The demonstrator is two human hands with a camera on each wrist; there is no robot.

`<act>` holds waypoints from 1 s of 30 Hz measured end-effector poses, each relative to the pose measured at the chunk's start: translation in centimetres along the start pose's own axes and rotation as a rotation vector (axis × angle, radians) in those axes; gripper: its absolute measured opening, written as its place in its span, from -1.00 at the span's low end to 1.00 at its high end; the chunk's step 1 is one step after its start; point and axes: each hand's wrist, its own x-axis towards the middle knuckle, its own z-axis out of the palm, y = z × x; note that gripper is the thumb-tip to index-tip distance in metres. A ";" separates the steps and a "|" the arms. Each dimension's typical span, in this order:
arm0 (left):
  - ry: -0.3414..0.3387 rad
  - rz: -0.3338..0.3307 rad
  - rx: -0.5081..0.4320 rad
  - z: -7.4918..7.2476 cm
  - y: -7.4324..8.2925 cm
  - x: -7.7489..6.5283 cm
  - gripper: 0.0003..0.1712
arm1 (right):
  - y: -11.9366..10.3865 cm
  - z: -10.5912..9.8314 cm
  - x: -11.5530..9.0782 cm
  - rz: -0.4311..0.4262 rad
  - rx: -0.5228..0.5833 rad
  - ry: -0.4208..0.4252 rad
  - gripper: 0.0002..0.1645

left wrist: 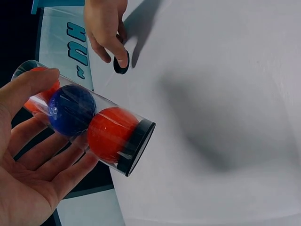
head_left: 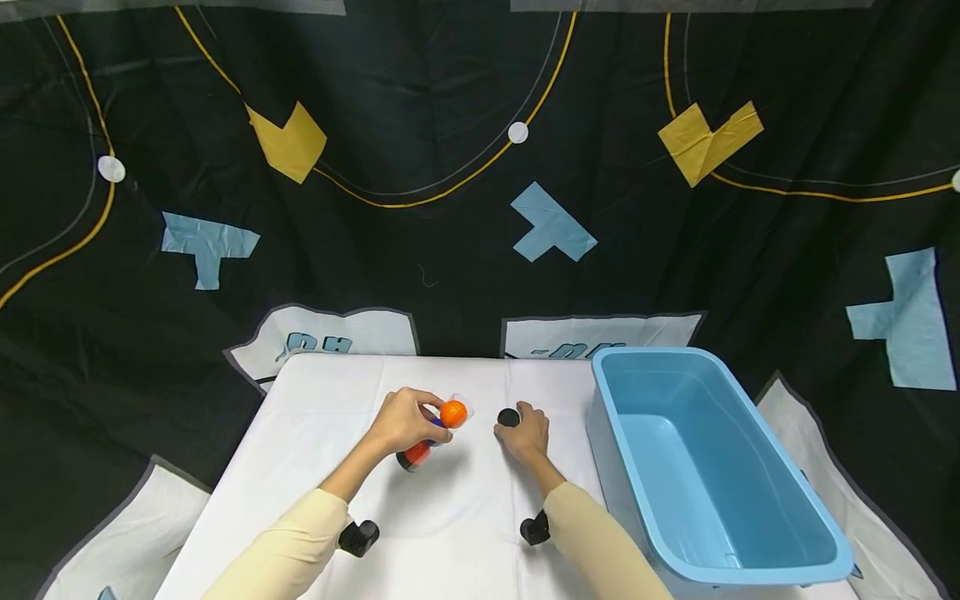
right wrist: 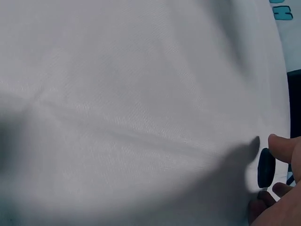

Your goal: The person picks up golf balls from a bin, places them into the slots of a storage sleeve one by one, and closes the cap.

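Note:
My left hand (head_left: 408, 423) holds a clear tube (left wrist: 106, 106) above the table, thumb on one side and fingers beneath. Inside the tube sit two orange-red balls and a blue ball (left wrist: 72, 110) between them. A black cap (left wrist: 136, 149) closes the lower end, while the other end, where an orange ball (head_left: 453, 414) shows, looks uncapped. Over at the table's far middle, my right hand (head_left: 527, 435) pinches a loose black cap (head_left: 508, 417) between thumb and fingers. In the right wrist view that cap (right wrist: 266, 168) appears nearly edge-on, low over or touching the white cloth.
A large light-blue bin (head_left: 678, 462) stands right of my right arm, with nothing visible inside. White cloth covers the table (head_left: 442, 533). Behind it hangs a black curtain (head_left: 420, 275) with tape shapes and cords. Black devices (head_left: 358, 537) are strapped at my wrists.

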 end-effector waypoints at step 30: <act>0.007 0.002 -0.005 1.3 0.1 0.4 -0.54 | -3.2 -4.9 1.9 -0.086 -0.128 -0.050 -0.48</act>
